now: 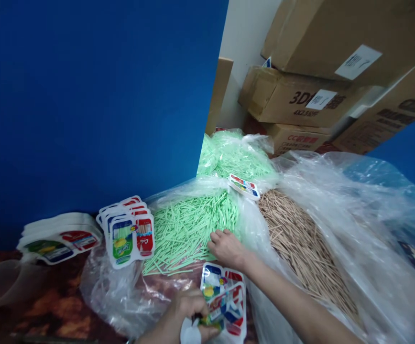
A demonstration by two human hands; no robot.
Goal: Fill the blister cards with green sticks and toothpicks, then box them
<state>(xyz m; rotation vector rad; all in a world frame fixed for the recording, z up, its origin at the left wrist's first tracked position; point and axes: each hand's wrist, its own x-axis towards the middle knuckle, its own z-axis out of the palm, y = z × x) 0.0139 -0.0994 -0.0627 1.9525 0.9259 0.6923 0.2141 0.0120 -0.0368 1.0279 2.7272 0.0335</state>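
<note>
My left hand, low in the middle, is closed round a glossy printed package with red, blue and yellow panels. Another printed package lies directly behind it, partly covered. A loose heap of thin green sticks lies in an opened clear plastic bag. At the heap's right edge rests my right hand, palm down, its fingers curled into the sticks. Its fingertips are partly hidden among them. Under my right forearm and to its right lie thin brown sticks in a second clear bag.
Left of the heap are a fanned stack of printed packages and a neater stack. One package lies between the bags. More green sticks sit behind. A blue panel rises at left; cardboard boxes are piled at back right.
</note>
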